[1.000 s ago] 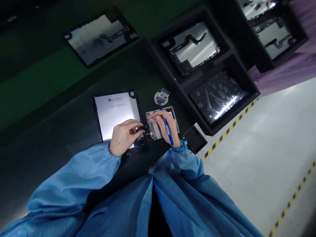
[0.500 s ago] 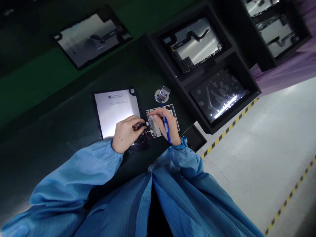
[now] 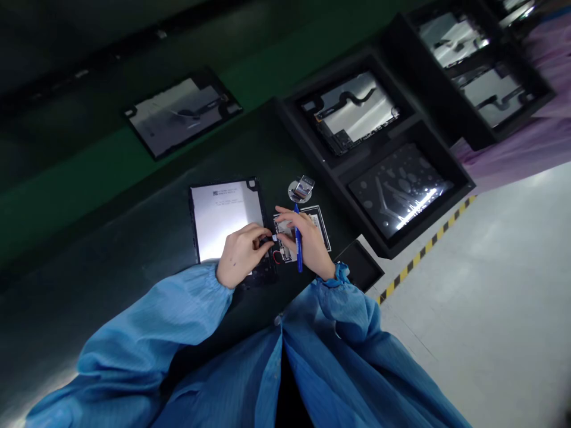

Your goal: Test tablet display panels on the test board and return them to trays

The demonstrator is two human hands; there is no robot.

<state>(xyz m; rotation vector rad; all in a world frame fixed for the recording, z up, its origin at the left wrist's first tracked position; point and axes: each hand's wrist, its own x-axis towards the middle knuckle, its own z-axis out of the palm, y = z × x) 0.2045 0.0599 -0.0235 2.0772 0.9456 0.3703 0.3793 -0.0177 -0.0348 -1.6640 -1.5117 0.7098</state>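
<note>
An opened tablet frame (image 3: 225,217) with a white inner panel lies on the dark bench. My left hand (image 3: 243,255) rests on its lower right corner, fingers pinched on a small part with a white tip at the frame's right edge. My right hand (image 3: 307,241) holds a blue pen-like tool (image 3: 298,241) along its fingers, and its fingertips meet the same small part. A short red wire (image 3: 278,257) curls just below the fingers. Under my right hand lies a flat card with parts (image 3: 319,223).
A small round shiny piece (image 3: 301,188) sits just beyond the card. A black tray (image 3: 379,154) at the right holds two tablet frames; another tray (image 3: 482,71) stands farther right. One more frame (image 3: 182,113) lies on the green belt. Yellow-black tape (image 3: 423,255) marks the bench edge.
The view has shifted, so everything sits a little lower and to the right. My fingertips have drawn closer together on the small part, and the pen has swung more upright.
</note>
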